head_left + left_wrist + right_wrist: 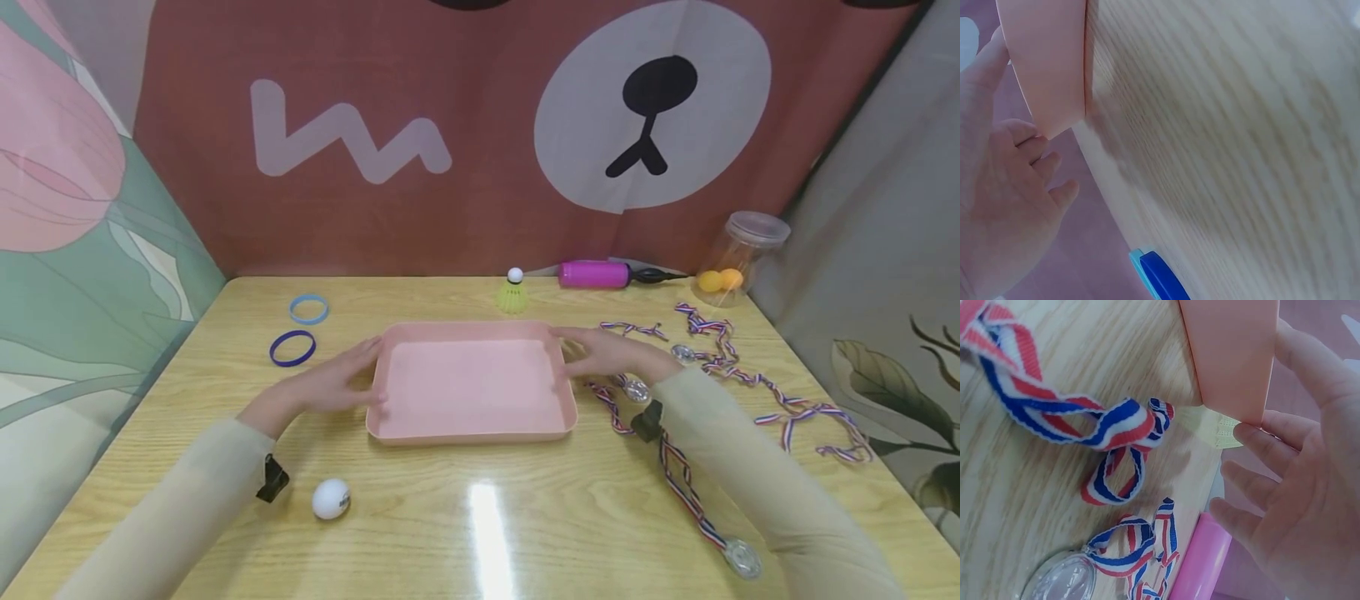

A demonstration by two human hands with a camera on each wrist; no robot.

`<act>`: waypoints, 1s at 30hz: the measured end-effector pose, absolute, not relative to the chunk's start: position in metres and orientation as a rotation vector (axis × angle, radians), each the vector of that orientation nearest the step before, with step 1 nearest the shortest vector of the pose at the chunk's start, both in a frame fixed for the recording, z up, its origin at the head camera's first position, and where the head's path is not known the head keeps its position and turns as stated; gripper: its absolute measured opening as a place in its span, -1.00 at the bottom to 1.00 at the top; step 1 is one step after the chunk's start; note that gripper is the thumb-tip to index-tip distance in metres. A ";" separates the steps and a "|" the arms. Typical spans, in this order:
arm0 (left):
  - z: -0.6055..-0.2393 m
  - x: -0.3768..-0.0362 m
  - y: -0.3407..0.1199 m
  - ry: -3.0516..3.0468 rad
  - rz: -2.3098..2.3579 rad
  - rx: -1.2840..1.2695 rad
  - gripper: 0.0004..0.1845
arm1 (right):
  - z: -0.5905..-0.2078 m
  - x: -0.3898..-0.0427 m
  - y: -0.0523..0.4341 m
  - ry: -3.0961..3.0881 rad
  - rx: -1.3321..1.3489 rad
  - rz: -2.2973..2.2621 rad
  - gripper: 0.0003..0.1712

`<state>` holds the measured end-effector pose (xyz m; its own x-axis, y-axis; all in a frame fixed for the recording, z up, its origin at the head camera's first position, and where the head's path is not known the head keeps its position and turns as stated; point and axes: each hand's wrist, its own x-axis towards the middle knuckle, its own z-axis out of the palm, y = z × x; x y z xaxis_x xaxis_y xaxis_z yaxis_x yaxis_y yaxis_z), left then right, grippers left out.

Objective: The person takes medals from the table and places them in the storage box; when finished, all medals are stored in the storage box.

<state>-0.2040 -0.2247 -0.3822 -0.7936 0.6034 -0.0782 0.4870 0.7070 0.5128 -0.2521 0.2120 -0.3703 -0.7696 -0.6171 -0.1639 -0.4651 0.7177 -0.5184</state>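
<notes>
A pink tray (471, 385) lies flat in the middle of the wooden tabletop (525, 517). The left hand (330, 385) rests against its left wall, fingers loosely bent with their tips on the rim, gripping nothing firmly. The right hand (611, 352) lies against the right wall in the same way, fingers relaxed and touching the tray's far right corner. Just right of the tray, under the right wrist, lie medals on striped ribbons (720, 358). Just beyond the far edge stands a yellow shuttlecock (512, 293), and right of it a pink pump (594, 274) and a clear jar (738, 258). Two blue rings (294, 347) lie far left; a white ball (331, 498) sits near left.
</notes>
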 end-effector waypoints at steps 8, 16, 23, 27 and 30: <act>-0.382 -0.197 -0.225 2.653 0.731 0.873 -0.04 | -0.370 -0.249 0.213 2.600 -0.838 -0.702 -0.11; -0.381 -0.193 -0.225 2.657 0.741 0.887 -0.06 | -0.367 -0.241 0.234 2.707 -0.784 -0.774 -0.14; -0.380 -0.191 -0.224 2.672 0.729 0.871 -0.08 | -0.367 -0.232 0.263 2.823 -0.813 -0.808 -0.46; -0.381 -0.191 -0.224 2.673 0.711 0.858 -0.08 | -0.370 -0.228 0.279 2.791 -0.813 -0.775 -0.62; -0.381 -0.192 -0.223 2.676 0.699 0.859 -0.08 | -0.374 -0.225 0.287 2.782 -0.761 -0.679 -0.67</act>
